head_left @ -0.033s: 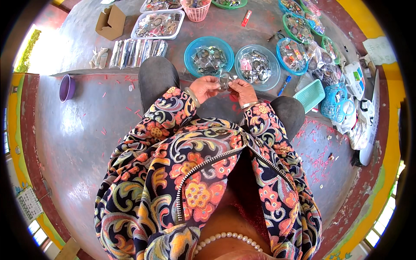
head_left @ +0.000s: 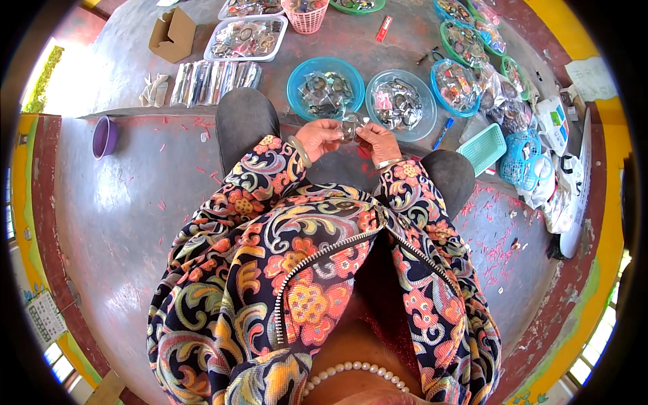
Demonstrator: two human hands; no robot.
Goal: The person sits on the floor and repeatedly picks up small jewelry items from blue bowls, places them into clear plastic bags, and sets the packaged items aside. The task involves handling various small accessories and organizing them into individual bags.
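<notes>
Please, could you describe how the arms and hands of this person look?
The left sleeve and right sleeve are dark, with pink, orange and yellow flowers and pale swirls. The left hand and right hand wear no gloves. A pale bangle circles the left wrist; a silvery one circles the right.

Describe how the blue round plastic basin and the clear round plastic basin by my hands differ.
The blue round plastic basin is strongly coloured; the clear round plastic basin is see-through. The blue basin sits beyond your left hand, the clear basin beyond your right hand. Pink pieces stand out in the clear basin; the blue basin shows mainly dark ones. Both hold small items.
</notes>
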